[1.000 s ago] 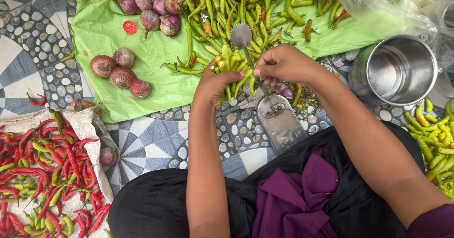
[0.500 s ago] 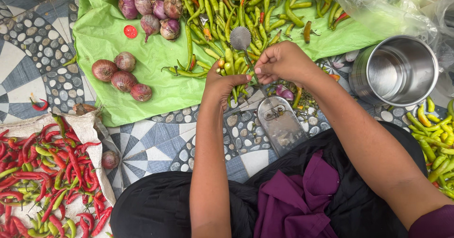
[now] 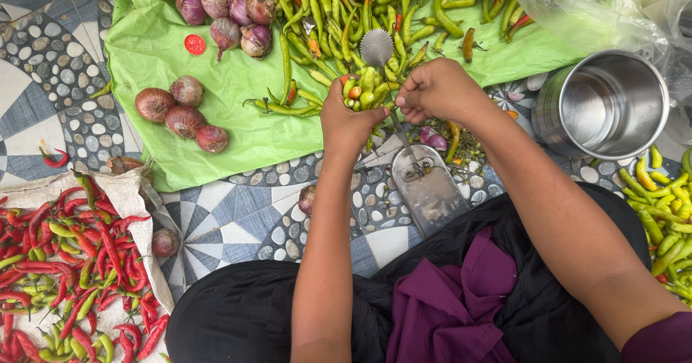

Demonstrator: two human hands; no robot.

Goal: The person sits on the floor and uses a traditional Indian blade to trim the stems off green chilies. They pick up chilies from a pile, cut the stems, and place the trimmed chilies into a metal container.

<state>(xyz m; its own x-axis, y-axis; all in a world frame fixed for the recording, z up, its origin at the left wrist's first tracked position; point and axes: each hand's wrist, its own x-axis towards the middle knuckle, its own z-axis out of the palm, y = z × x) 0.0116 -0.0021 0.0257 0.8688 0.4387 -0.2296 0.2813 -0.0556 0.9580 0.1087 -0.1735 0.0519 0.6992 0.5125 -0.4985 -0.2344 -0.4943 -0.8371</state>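
Observation:
My left hand (image 3: 347, 118) grips a bunch of green chillies (image 3: 363, 93) held upright. Beside it, my right hand (image 3: 435, 90) pinches at the top of the same bunch. Both hands hover over a floor-standing metal blade cutter (image 3: 422, 183) whose round upright tip (image 3: 376, 47) shows just behind the bunch. A heap of loose green chillies (image 3: 375, 10) lies on a green cloth (image 3: 216, 103) beyond the hands.
Red onions (image 3: 180, 111) lie on the cloth, with more onions (image 3: 223, 2) at the top. A steel pot (image 3: 609, 103) stands to the right. Red and green chillies (image 3: 65, 276) lie on a sack at left, yellow-green chillies (image 3: 663, 204) at right. Clear plastic bag (image 3: 598, 2) at the top right.
The hands have stayed over the cutter; the right hand's fingers have shifted slightly on the top of the chilli bunch. The view has drifted a little.

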